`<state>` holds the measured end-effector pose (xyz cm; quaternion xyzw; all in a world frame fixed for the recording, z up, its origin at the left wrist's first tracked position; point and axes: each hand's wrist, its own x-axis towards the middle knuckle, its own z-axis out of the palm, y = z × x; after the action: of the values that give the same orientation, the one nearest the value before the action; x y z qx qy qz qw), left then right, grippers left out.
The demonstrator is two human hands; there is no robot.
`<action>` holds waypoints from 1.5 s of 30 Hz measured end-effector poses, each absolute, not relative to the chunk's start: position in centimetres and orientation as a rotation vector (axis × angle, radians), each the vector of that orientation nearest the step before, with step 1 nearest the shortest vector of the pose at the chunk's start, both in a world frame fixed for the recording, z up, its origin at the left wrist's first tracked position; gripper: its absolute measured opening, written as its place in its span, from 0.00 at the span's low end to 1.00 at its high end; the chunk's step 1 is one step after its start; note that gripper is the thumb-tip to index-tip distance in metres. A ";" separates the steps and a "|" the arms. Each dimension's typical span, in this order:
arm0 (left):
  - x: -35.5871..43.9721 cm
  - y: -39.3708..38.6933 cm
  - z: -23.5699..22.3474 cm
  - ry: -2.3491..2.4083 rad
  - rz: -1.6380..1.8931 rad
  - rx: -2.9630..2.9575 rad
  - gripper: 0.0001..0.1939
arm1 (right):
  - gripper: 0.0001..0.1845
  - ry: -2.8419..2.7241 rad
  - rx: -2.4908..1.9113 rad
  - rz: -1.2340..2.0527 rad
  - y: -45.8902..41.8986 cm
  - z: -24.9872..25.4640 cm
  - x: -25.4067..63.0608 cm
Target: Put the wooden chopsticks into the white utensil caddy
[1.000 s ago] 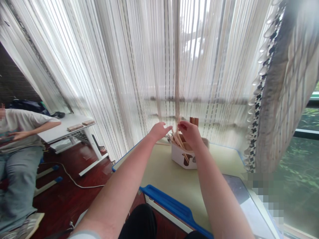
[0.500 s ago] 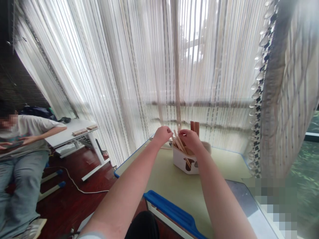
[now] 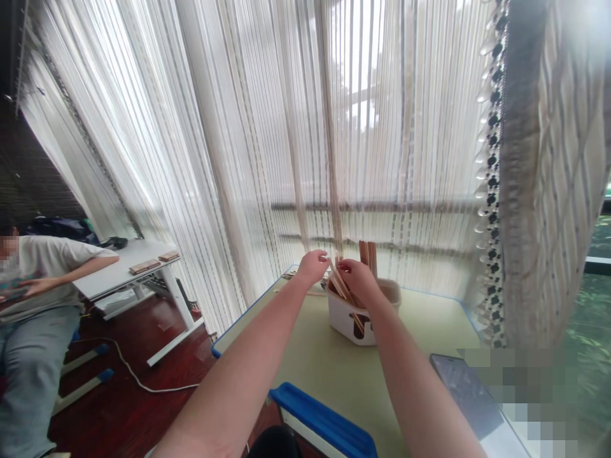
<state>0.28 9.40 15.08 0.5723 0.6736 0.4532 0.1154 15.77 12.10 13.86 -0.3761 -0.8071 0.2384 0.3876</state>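
Observation:
A white holder (image 3: 347,321) with a brown cut-out stands at the far side of a pale green table (image 3: 334,362). Wooden chopsticks (image 3: 344,294) lean out of it to the left, and darker ones (image 3: 368,252) stand upright at its back. My right hand (image 3: 359,280) is over the holder, fingers closed around the leaning chopsticks. My left hand (image 3: 312,266) is just left of the holder, fingers curled and pinching the upper ends of the same sticks.
Striped sheer curtains (image 3: 267,140) hang right behind the table, a heavy trimmed drape (image 3: 539,165) at right. A dark phone (image 3: 470,397) lies near right. The table's blue edge (image 3: 324,423) is close to me. A seated person (image 3: 33,299) and a white desk (image 3: 128,267) are at left.
The camera has tilted and shifted a little. My left hand went from spread fingers to a pinch on the stick ends; both hands stay at the holder.

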 end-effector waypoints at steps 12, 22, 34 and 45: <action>0.5 10.6 13.0 1.715 1.547 1.523 0.17 | 0.13 -2.112 -0.840 0.741 12.0 13.8 15.4; 0.7 10.5 12.9 1.656 1.603 1.454 0.13 | 0.14 -2.146 -1.131 0.422 11.8 14.0 16.2; 0.8 11.4 11.7 1.554 1.656 1.382 0.12 | 0.10 -2.065 -1.338 0.356 11.0 14.2 15.5; 0.4 11.7 10.7 1.487 1.737 1.404 0.14 | 0.12 -2.127 -1.657 0.162 8.5 16.3 16.0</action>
<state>0.43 11.67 10.72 0.5096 0.5396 0.6304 0.2273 16.02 8.51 16.30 -0.5986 -0.7684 0.0586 0.2185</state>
